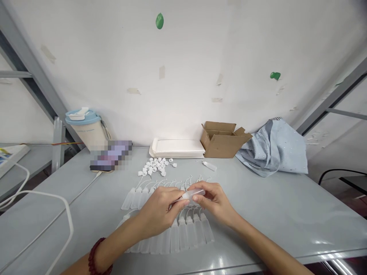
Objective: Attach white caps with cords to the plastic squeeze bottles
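Observation:
Both hands hold one small translucent plastic bottle (196,193) above the table, tilted nearly level. My left hand (157,212) pinches its neck end, where the fingers partly hide a white fitting. Wrapped round the bottle's body are the fingers of my right hand (219,200). Below and in front of the hands lies a row of similar bottles (183,236) with thin bent tubes at their tops. Another such row (130,199) lies behind, partly covered by my left hand. Farther back is a loose pile of small white caps (155,166).
A single bottle (210,165) lies apart near white stacked sheets or envelopes (180,149). Along the wall stand an open cardboard box (225,147), a blue cloth bag (275,149) and a lidded cup (87,131). A phone (113,154) with a white cable (80,193) is at left.

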The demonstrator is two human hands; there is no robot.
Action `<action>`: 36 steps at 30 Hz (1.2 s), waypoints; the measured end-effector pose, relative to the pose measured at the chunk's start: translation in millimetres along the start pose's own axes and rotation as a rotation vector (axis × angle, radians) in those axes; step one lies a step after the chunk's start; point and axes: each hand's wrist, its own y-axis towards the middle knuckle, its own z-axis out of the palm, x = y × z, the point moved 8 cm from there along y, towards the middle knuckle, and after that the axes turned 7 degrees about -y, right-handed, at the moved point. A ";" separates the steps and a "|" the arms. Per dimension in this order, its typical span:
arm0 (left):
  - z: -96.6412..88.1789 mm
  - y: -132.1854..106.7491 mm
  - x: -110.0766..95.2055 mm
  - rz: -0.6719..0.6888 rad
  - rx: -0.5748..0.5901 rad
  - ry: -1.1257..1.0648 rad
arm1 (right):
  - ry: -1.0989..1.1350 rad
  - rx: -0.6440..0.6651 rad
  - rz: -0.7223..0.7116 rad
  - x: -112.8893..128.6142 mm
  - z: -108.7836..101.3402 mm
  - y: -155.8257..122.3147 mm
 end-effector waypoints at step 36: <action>-55.0 3.2 56.7 -0.245 -0.111 0.632 | -0.570 -0.270 -0.036 -26.2 -54.7 21.0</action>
